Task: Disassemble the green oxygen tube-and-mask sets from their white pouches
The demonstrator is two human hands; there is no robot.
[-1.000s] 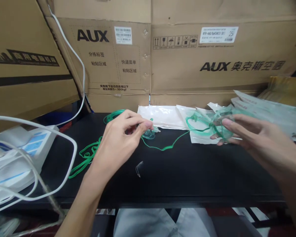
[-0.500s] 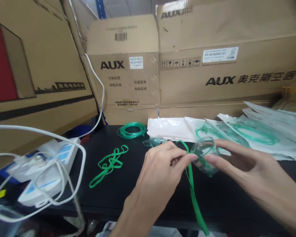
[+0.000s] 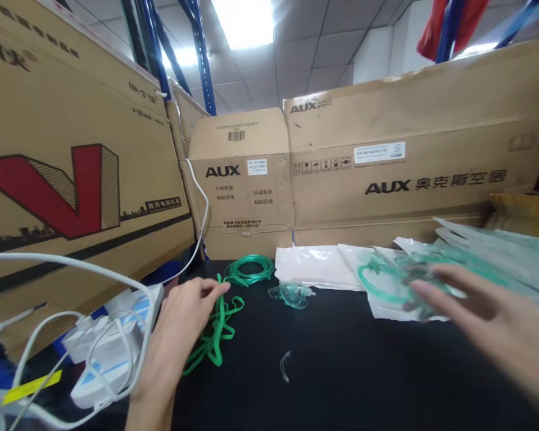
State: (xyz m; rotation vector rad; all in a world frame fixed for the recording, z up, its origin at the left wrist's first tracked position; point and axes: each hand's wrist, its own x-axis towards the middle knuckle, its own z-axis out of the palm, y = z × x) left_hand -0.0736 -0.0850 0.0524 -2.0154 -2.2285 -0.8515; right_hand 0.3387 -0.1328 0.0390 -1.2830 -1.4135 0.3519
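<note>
Left hand (image 3: pixel 186 314): pinching green elastic strap (image 3: pixel 221 311), eight o'clock; best laid untwisted.
Right hand (image 3: pixel 474 311): fingers around blurred transparent mask (image 3: pixel 415 273), four o'clock.

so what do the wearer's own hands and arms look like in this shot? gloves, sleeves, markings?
Left hand and right hand are ungloved. Left forearm is bare, with no sleeve, watch, cable or marking visible on it. No sleeve shows on the right either, but motion blur hides finer detail there.
</note>
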